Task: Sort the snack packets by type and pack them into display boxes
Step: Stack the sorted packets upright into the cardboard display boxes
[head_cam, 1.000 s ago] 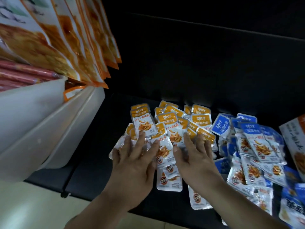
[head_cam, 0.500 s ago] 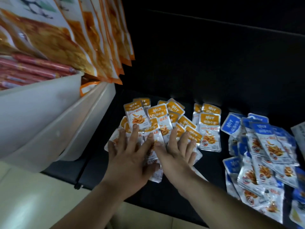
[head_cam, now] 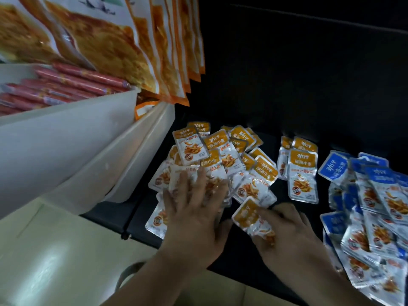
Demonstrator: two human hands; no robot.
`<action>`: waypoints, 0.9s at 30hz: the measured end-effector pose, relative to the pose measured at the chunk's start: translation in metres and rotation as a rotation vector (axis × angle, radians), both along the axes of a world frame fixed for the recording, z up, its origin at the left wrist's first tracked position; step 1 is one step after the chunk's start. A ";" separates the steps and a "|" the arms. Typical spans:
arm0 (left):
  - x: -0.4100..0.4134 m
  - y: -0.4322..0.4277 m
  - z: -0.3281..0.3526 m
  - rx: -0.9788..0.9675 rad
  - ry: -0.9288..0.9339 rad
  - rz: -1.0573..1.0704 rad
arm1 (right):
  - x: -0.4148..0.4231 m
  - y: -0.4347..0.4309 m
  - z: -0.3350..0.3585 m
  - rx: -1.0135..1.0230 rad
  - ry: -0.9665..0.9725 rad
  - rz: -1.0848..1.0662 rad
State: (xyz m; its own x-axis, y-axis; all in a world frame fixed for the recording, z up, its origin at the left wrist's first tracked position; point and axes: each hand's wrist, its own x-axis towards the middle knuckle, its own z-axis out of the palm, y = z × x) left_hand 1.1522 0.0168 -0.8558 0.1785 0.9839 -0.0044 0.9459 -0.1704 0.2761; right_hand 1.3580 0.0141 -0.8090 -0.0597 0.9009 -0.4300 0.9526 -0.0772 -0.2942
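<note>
A heap of orange-topped snack packets [head_cam: 223, 155] lies on the dark shelf [head_cam: 287, 89] at centre. My left hand [head_cam: 196, 219] presses flat on the near part of that heap, fingers spread. My right hand [head_cam: 287, 230] sits just right of it and pinches one orange-topped packet [head_cam: 249, 217] lifted off the shelf. A few more orange packets [head_cam: 302, 173] lie apart to the right. A pile of blue-topped packets [head_cam: 371, 206] fills the right side.
White plastic bins [head_cam: 66, 155] stand at the left, one holding red sausage sticks [head_cam: 66, 85]. Large orange snack bags [head_cam: 123, 45] hang above them. The shelf's front edge [head_cam: 141, 230] runs below my hands, with pale floor beneath.
The view has swung left and closer. My right hand drew back from the heap toward me and picked up one orange packet. My left hand stays pressed on the heap.
</note>
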 end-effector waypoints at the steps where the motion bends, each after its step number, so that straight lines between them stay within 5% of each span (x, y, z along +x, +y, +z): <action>1: 0.000 -0.005 -0.003 -0.005 0.032 -0.012 | -0.003 0.000 -0.004 0.023 0.005 -0.003; 11: -0.007 -0.030 -0.007 0.094 -0.072 0.076 | -0.038 0.021 -0.011 0.160 0.549 -0.131; 17: 0.005 0.004 -0.005 0.000 0.174 -0.130 | 0.019 0.047 -0.011 0.566 0.405 -0.308; 22: -0.003 0.012 -0.010 -0.071 0.205 -0.173 | 0.032 0.068 -0.028 0.083 0.051 -0.218; 27: -0.017 0.016 -0.003 -0.009 0.057 -0.144 | 0.020 0.068 -0.043 0.186 0.144 -0.103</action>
State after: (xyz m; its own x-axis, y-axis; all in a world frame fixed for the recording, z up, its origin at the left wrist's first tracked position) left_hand 1.1354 0.0325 -0.8589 0.3171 0.9480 -0.0274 0.9260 -0.3032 0.2250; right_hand 1.3784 0.0817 -0.8519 -0.0117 0.9682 -0.2500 0.8898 -0.1040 -0.4443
